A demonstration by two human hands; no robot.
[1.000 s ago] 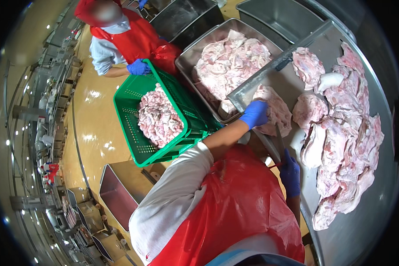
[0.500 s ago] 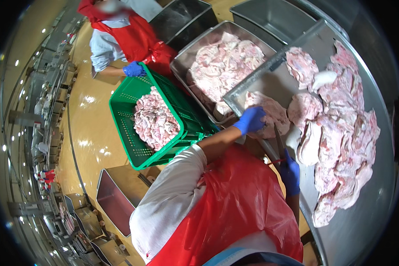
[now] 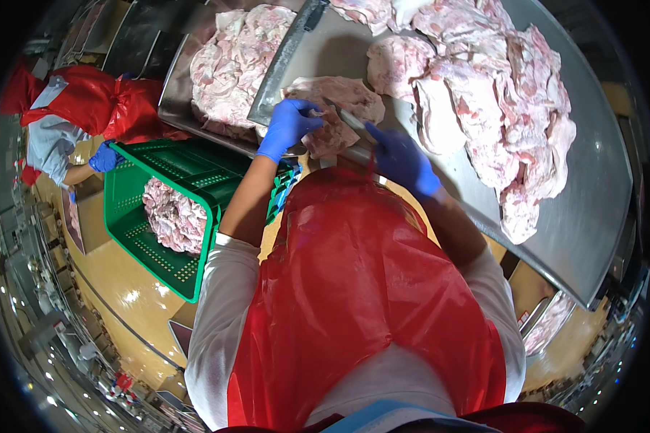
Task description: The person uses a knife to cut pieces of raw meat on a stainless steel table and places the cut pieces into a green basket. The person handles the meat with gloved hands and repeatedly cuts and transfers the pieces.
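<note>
The left hand [image 3: 290, 130] pinches one meat slab [image 3: 357, 99]; the right hand [image 3: 404, 160] grips a knife [image 3: 352, 120]. Cutting looks unfinished, with a heap [image 3: 477, 94] alongside.

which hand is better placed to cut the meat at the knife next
Probably the right hand: it grips the knife, whose blade is at the meat piece. The left hand, at the piece's left side, has no knife.

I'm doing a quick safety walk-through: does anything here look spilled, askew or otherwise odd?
Nothing clearly stands out. The meat pile lies on the metal table, and the right hand holds the knife at a separate piece. The green crate looks slanted, though the fisheye view may cause that.
</note>
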